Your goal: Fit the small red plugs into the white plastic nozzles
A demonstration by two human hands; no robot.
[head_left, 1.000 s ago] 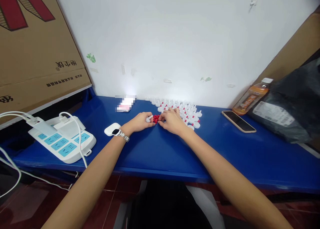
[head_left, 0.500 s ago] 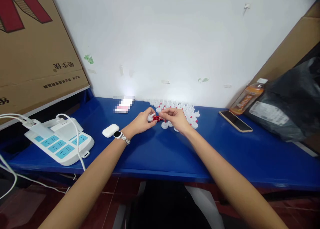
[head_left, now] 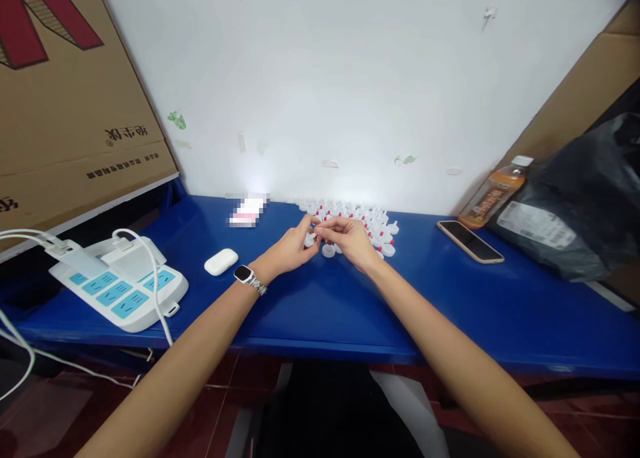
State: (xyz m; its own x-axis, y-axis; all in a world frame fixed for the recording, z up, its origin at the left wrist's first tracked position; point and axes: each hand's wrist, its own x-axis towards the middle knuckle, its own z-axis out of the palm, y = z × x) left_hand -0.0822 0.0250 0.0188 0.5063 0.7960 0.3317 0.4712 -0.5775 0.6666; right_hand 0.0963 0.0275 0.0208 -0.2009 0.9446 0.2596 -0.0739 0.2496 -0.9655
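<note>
My left hand (head_left: 293, 248) and my right hand (head_left: 350, 239) meet fingertip to fingertip above the blue table (head_left: 320, 298). Between them my left fingers pinch a small white cap (head_left: 311, 238), and my right fingertips press a tiny red piece against it. A cluster of several white caps with red centres (head_left: 365, 221) lies just behind and right of my hands, near the wall. The pile of red pieces is hidden behind my hands.
A white earbud case (head_left: 221, 261) lies left of my left wrist. A white power strip (head_left: 117, 281) with plugged cables sits at far left under a cardboard box (head_left: 75, 98). A phone (head_left: 470, 241), an orange bottle (head_left: 493, 195) and a black bag (head_left: 580, 211) are at right.
Both hands have lifted off the red pile and drawn together, the left moving right with the white cap, the right bringing a red piece to it.
</note>
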